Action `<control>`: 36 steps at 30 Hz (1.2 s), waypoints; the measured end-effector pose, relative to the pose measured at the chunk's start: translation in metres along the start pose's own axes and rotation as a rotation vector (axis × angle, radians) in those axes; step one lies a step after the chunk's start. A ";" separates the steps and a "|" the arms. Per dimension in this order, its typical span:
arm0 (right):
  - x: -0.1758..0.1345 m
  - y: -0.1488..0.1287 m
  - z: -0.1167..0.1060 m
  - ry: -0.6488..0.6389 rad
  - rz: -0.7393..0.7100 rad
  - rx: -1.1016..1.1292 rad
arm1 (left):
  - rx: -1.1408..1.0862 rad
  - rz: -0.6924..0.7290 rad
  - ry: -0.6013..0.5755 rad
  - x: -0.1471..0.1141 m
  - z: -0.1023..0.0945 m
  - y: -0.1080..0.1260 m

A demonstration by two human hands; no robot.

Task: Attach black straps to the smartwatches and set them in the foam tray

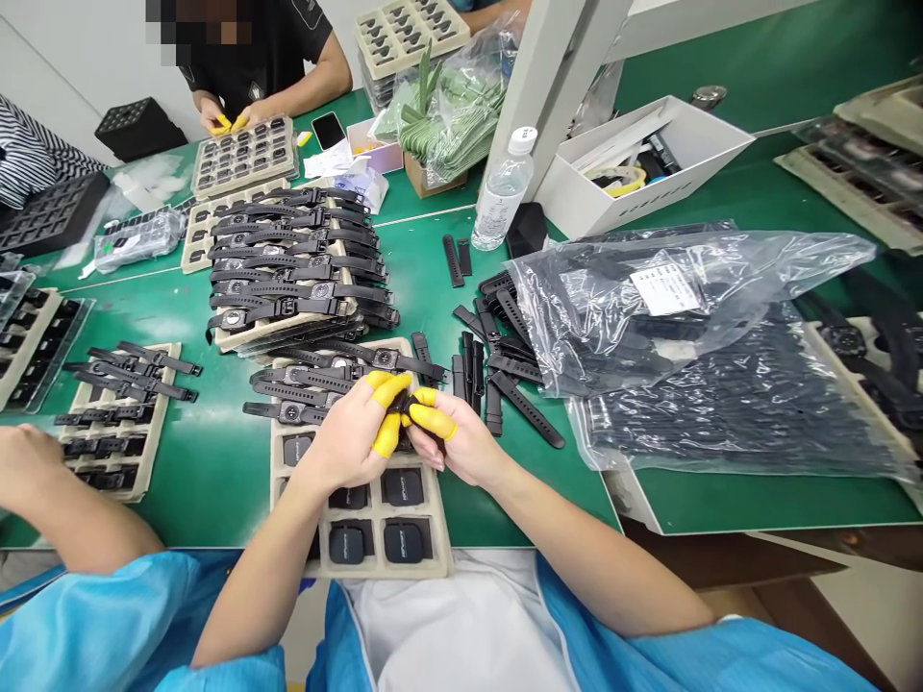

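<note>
Yellow finger cots cover several fingertips of my left hand (361, 428) and my right hand (458, 437). Both hands are closed and meet around a small black watch (404, 404), mostly hidden by the fingers; whether a strap is on it I cannot make out. Beneath them lies a beige tray (439, 519). Its near compartments hold square black watch faces (404, 543), while strapped watches (292, 411) lie across its far part. Right of the hands, loose black straps (526, 408) are scattered on the green table (505, 490).
Stacked trays of strapped watches (288, 259) stand at the far left. A plastic bag of black straps (707, 384) covers the right side, with a water bottle (503, 192) and a white box (641, 168) behind. A co-worker's arm (72, 500) reaches in from the left; another person sits opposite.
</note>
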State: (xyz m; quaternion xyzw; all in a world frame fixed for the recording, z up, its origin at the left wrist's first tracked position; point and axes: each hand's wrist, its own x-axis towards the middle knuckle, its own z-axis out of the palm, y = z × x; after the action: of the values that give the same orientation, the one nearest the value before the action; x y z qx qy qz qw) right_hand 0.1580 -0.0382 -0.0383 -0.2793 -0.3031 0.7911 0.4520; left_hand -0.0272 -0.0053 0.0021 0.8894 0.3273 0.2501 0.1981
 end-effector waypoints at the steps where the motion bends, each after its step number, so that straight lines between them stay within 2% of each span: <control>1: 0.000 -0.001 0.000 0.011 -0.006 0.012 | -0.036 -0.028 0.043 0.000 0.001 0.000; 3: -0.001 -0.004 0.000 0.016 -0.021 0.022 | -0.127 -0.064 0.165 0.002 0.004 0.001; 5: -0.003 -0.008 -0.001 -0.035 0.000 0.011 | -0.247 -0.091 0.288 0.004 0.008 0.004; 8: -0.005 -0.014 -0.003 -0.150 0.154 0.022 | -0.536 -0.220 0.441 0.008 0.010 0.009; 11: -0.006 -0.021 -0.006 -0.196 0.313 -0.017 | -0.788 -0.381 0.718 0.012 0.003 0.007; 13: -0.005 -0.026 -0.008 -0.187 0.338 -0.105 | -0.826 -0.454 0.914 0.014 -0.006 0.001; 14: -0.005 -0.027 -0.008 -0.163 0.316 -0.150 | -0.820 -0.487 0.969 0.015 -0.009 -0.001; 15: -0.005 -0.028 -0.009 -0.125 0.273 -0.184 | -0.809 -0.520 0.975 0.015 -0.012 -0.003; 16: -0.004 -0.027 -0.008 -0.080 0.211 -0.204 | -0.799 -0.549 0.923 0.015 -0.013 -0.004; 17: -0.004 -0.026 -0.008 -0.038 0.141 -0.213 | -0.784 -0.565 0.824 0.014 -0.012 -0.004; 19: -0.004 -0.023 -0.006 0.000 0.026 -0.196 | -0.702 -0.526 0.537 0.011 -0.007 0.000; 21: -0.005 -0.019 -0.003 -0.027 -0.011 -0.161 | -0.519 -0.369 0.300 0.008 0.001 0.004; 23: -0.006 -0.015 -0.001 -0.083 0.008 -0.130 | -0.300 -0.184 0.177 0.005 0.007 0.007; 25: -0.006 -0.012 0.000 -0.127 0.046 -0.108 | -0.139 -0.071 0.093 0.002 0.010 0.007; 28: -0.006 -0.010 -0.002 -0.142 0.097 -0.085 | -0.021 -0.031 0.001 0.002 0.009 0.005; 31: -0.005 -0.010 -0.004 -0.129 0.127 -0.050 | 0.010 -0.008 -0.015 0.002 0.007 0.004; 36: -0.004 -0.011 -0.001 -0.068 0.136 0.026 | -0.009 0.015 0.021 0.001 0.009 0.004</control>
State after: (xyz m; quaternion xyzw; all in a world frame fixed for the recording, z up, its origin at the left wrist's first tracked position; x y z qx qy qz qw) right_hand 0.1664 -0.0373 -0.0301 -0.2666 -0.2884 0.8328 0.3902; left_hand -0.0199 -0.0086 -0.0026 0.8883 0.3215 0.2625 0.1968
